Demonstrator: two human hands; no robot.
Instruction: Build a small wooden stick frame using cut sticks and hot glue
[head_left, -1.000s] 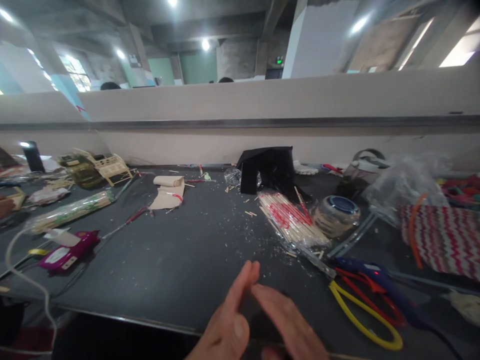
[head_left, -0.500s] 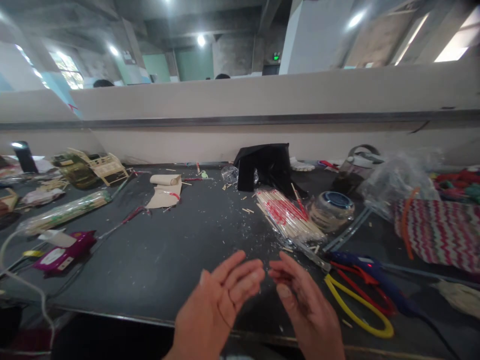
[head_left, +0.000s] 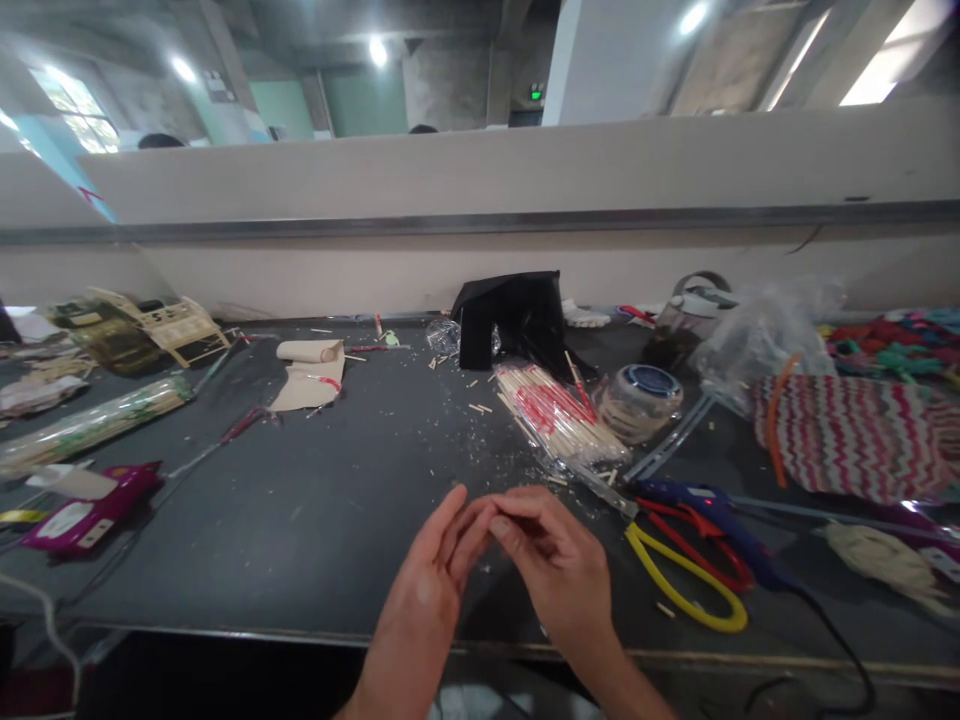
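Above the front part of the dark table, my two hands meet at the fingertips. My left hand (head_left: 429, 592) is turned palm inward, its thumb and fingers stretched out. The thumb and fingers of my right hand (head_left: 564, 560) are pinched together against the left fingertips; whether something small sits in that pinch cannot be made out. Close to the right hand lie scissors (head_left: 694, 592) with yellow and red handles and a blue glue gun (head_left: 716, 518). Beyond the hands rests a clear bag of thin wooden sticks (head_left: 559, 415) with red print.
A clear jar with a blue lid (head_left: 641, 400), a black folded piece (head_left: 514, 315) and a zigzag knit (head_left: 847, 435) stand or lie behind and right. Left are a beige roll (head_left: 311, 370), a purple pack (head_left: 94, 510) and a small wooden stick chair (head_left: 180, 328). Stick bits litter the middle.
My hands were apart, and now the right one has moved left and closed its fingers at the left fingertips. The view has shifted slightly to the right.
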